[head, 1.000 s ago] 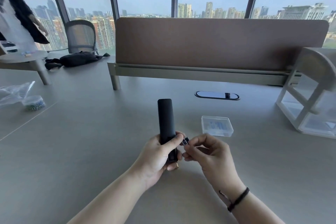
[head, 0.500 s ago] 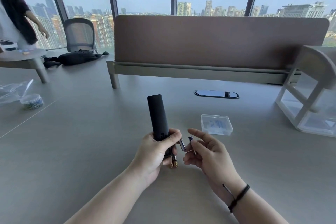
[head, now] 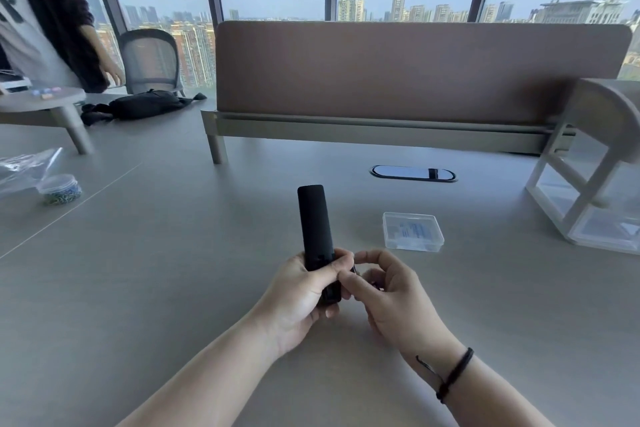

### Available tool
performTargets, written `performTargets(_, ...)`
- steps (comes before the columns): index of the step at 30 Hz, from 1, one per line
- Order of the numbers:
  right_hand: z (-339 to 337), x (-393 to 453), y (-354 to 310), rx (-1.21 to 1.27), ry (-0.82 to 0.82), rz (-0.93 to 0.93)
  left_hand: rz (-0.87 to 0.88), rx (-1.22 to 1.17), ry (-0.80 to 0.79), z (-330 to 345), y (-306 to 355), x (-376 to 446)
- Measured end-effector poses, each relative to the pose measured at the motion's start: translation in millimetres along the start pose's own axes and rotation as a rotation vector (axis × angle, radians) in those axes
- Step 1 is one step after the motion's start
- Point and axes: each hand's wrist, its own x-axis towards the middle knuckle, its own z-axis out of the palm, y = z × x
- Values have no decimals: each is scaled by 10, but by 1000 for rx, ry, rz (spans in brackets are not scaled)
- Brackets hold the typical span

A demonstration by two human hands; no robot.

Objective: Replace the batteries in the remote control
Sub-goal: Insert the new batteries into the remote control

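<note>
My left hand (head: 298, 298) grips the lower end of a slim black remote control (head: 313, 218), which stands nearly upright above the desk. My right hand (head: 394, 298) is curled close against the remote's lower right side, thumb and forefinger pinched on a small dark battery (head: 354, 269) of which only a sliver shows. The remote's bottom end and battery bay are hidden by my fingers. A clear plastic box (head: 412, 230) with a blue-printed label lies on the desk to the right, beyond my hands.
A brown divider panel (head: 415, 80) runs across the back, with an oval cable port (head: 412, 173) before it. A white rack (head: 588, 184) stands at right. A small round jar (head: 60, 189) and plastic bag (head: 24, 166) lie far left. A person (head: 41, 17) stands at the far left.
My right hand has closed in on the remote's lower end. The batteries that showed loose between my hands half a second ago are now mostly covered. The remote is straighter up.
</note>
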Motion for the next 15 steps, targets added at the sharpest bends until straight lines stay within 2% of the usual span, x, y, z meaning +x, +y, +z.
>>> performTargets(6, -16, 14, 5, -105, 59, -86, -82, -76, -3, -8, 58, -6)
performTargets(15, -38, -45, -96, 65, 108, -116, -70, -156, -57, -13, 80, -14)
